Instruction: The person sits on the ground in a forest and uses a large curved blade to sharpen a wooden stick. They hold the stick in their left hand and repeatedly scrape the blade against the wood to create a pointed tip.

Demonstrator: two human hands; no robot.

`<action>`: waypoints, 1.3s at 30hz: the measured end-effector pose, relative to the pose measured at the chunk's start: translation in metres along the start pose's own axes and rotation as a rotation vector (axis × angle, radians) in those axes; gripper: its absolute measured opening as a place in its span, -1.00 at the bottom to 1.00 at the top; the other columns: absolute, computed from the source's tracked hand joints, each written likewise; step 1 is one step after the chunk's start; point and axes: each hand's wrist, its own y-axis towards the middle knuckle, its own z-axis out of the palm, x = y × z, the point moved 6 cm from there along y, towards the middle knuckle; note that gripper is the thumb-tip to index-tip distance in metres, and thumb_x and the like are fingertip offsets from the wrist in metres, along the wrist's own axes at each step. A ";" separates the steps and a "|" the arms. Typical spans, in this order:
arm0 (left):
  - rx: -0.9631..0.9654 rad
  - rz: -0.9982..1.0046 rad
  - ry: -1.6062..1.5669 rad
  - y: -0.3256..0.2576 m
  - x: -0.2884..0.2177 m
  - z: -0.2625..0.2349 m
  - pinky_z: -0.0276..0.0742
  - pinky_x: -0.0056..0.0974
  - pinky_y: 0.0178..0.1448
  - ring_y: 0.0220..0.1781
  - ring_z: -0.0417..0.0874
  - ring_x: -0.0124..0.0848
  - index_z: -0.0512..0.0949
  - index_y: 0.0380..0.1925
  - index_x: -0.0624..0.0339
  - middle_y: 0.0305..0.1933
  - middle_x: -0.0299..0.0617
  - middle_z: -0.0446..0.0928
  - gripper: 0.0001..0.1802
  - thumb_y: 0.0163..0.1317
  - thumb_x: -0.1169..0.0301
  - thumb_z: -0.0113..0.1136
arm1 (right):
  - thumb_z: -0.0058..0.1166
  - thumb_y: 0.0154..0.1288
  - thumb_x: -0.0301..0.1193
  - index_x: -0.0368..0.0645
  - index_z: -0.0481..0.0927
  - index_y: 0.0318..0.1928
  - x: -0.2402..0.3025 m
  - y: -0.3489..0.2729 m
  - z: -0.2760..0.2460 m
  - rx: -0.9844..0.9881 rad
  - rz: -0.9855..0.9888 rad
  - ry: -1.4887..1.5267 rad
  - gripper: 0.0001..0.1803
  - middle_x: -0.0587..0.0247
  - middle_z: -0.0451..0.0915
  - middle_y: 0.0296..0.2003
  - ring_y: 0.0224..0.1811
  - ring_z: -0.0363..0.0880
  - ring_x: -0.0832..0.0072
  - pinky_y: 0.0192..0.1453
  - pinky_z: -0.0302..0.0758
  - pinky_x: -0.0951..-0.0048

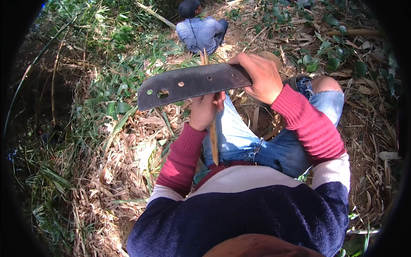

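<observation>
My right hand [259, 77] is closed round the right end of a wide dark metal blade [195, 83] with several holes through it. The blade lies crosswise in front of my chest, its far left end angled off. Below it, my left hand [203, 112] is closed round a split bamboo stick [214, 139]; the blade hides part of this hand. The stick runs lengthwise, one tapered end near my waist and the other showing past the blade's far edge. Whether blade and stick touch is hidden.
I sit on the ground with my legs, in torn jeans [278, 150], bent before me. A person in a checked shirt [199, 34] sits farther ahead. Dry leaves [124, 167] cover the ground, with green plants [120, 107] at left and a pole [156, 16] beyond.
</observation>
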 end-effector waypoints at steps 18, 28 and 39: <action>0.022 -0.124 -0.036 0.009 0.024 0.017 0.52 -0.40 -0.59 -0.51 0.69 -0.41 0.47 -0.02 0.35 -0.30 -0.19 0.55 -0.68 0.52 0.25 0.12 | 0.27 0.11 -0.38 -0.11 0.37 -0.11 -0.027 -0.017 0.030 0.239 0.227 -0.166 -0.61 0.03 0.62 -0.36 -0.22 0.63 -0.07 -0.22 0.50 -0.04; 0.031 -0.081 0.085 -0.003 0.029 0.024 0.36 -0.45 -0.61 -0.67 0.48 -0.57 0.49 -0.17 0.28 -0.50 -0.29 0.49 -0.78 0.54 0.32 0.06 | 0.31 0.03 -0.42 -0.10 0.37 -0.15 -0.023 -0.014 0.032 0.244 0.145 -0.186 -0.59 0.07 0.60 -0.37 -0.22 0.62 -0.04 -0.23 0.49 0.00; 0.059 -0.064 -0.065 -0.026 -0.013 0.052 0.28 -0.51 -0.61 -0.67 0.38 -0.65 0.39 0.05 0.25 -0.52 -0.34 0.46 -0.74 0.53 0.32 0.09 | 0.32 0.17 -0.36 -0.05 0.39 -0.11 -0.071 -0.003 0.001 0.129 0.386 -0.380 -0.62 0.05 0.68 -0.41 -0.29 0.68 -0.04 -0.24 0.55 -0.02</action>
